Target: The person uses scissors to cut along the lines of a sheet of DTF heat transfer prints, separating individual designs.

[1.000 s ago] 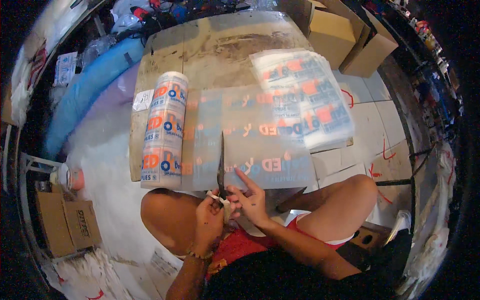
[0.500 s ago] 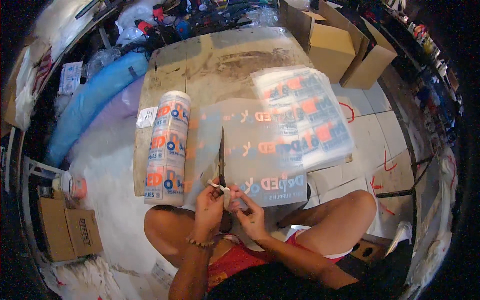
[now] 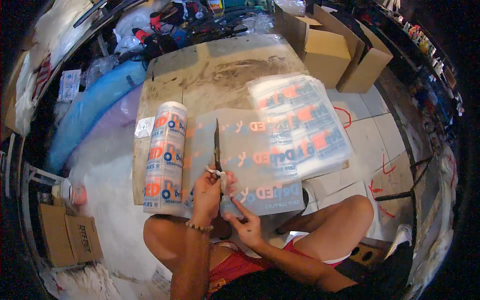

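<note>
My left hand (image 3: 207, 192) is closed round a dark pointed blade (image 3: 217, 142) with white wrapping at its grip; the blade points away from me over the printed sheet. Close to its lower end, my right hand (image 3: 244, 222) has its thumb and forefinger apart and seems to hold nothing. Under the hands lies a translucent printed plastic sheet (image 3: 235, 145) with orange and blue lettering. At its left side is a thick roll of printed plastic film (image 3: 165, 157). A fanned stack of printed plastic pieces (image 3: 300, 120) overlaps the sheet's right side.
The sheet lies on a worn wooden board (image 3: 225, 67). Open cardboard boxes (image 3: 327, 52) stand at the far right, with another cardboard box (image 3: 75, 235) at the near left. A long blue wrapped bundle (image 3: 92, 110) curves along the left. My bent knees flank the board's near edge.
My right hand has drawn back from the white-wrapped grip and its fingers have spread apart. My left hand still holds the blade. The view has shifted slightly.
</note>
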Tool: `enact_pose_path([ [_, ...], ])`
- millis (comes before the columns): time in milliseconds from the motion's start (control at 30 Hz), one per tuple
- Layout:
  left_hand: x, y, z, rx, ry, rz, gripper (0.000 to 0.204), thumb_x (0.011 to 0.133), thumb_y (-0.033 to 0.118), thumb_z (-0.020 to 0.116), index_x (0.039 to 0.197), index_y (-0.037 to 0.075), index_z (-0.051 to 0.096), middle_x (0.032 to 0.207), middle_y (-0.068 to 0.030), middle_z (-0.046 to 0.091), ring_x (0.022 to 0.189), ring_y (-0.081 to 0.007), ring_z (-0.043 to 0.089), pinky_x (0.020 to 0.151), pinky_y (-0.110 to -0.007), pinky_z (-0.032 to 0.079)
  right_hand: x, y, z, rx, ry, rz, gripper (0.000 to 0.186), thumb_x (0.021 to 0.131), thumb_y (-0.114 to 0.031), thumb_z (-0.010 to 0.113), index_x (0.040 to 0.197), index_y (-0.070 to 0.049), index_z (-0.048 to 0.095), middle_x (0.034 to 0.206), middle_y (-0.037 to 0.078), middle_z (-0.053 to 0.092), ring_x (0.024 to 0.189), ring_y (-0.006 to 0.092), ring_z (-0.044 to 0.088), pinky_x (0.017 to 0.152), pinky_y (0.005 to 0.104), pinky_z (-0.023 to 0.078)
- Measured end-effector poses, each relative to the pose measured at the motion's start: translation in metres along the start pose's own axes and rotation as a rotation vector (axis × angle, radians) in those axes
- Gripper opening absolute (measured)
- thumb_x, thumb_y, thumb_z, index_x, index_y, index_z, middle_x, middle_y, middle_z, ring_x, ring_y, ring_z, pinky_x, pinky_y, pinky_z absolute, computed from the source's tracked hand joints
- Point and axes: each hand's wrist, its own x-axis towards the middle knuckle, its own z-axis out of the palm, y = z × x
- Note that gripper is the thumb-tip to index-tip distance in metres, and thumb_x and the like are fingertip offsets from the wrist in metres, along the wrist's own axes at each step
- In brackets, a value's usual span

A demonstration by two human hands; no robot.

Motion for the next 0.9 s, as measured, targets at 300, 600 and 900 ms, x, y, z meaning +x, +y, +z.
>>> enact_pose_path([
  [300, 0.075, 0.038, 0.000, 0.014, -0.050, 0.153, 0.023, 0.092, 0.016, 0.057, 0.106, -0.002, 0.057, 0.100, -0.0163, 0.068, 0.082, -0.0229, 0.069, 0.071, -0.034, 0.058, -0.008, -0.017, -0.010, -0.235, -0.028, -0.039, 0.050, 0.089, -0.021, 0.070, 0.135, -0.013, 0.054, 0.099, 0.008, 0.070, 0.078, 0.0055, 0.058, 0.069, 0.0240, 0.050],
  [600, 0.009, 0.105, 0.007, 0.265, -0.060, 0.246, 0.043, 0.091, -0.002, 0.049, 0.134, 0.000, 0.043, 0.102, -0.0145, 0.065, 0.082, -0.0188, 0.067, 0.066, -0.029, 0.056, 0.039, -0.060, -0.107, -0.410, 0.088, -0.251, 0.034, 0.089, -0.013, 0.064, 0.121, -0.004, 0.063, 0.081, 0.007, 0.069, 0.063, 0.0095, 0.062, 0.058, 0.0257, 0.050],
  [900, -0.017, 0.096, -0.073, 0.389, 0.038, 0.324, 0.047, 0.092, 0.003, 0.057, 0.137, 0.004, 0.042, 0.100, -0.0105, 0.064, 0.077, -0.0140, 0.063, 0.059, -0.024, 0.051, 0.101, -0.092, -0.160, -0.094, 0.283, -0.178, 0.036, 0.084, -0.004, 0.065, 0.120, -0.001, 0.062, 0.096, 0.012, 0.068, 0.066, 0.0140, 0.064, 0.059, 0.0277, 0.055],
])
